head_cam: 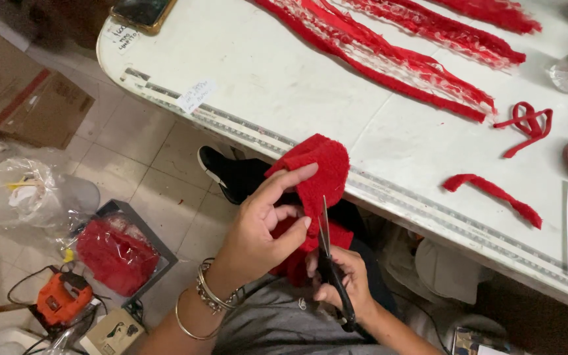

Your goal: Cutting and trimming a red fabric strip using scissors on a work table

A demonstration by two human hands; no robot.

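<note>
My left hand (264, 227) grips the red fleece (315, 172) just below the white table (284, 85) edge; my right hand (343, 279) clasps scissors (329, 260) cutting it. Red strips (396, 59) lie on the table, tiled floor (146, 151) beneath.

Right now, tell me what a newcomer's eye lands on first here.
The red fuzzy fabric at centre, pinched by the left hand while the right hand works black-handled scissors into it. Next, long red strips across the white table, upper right.

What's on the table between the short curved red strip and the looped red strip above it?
Nothing: the head view shows bare white table between curved strip and looped strip.
</note>
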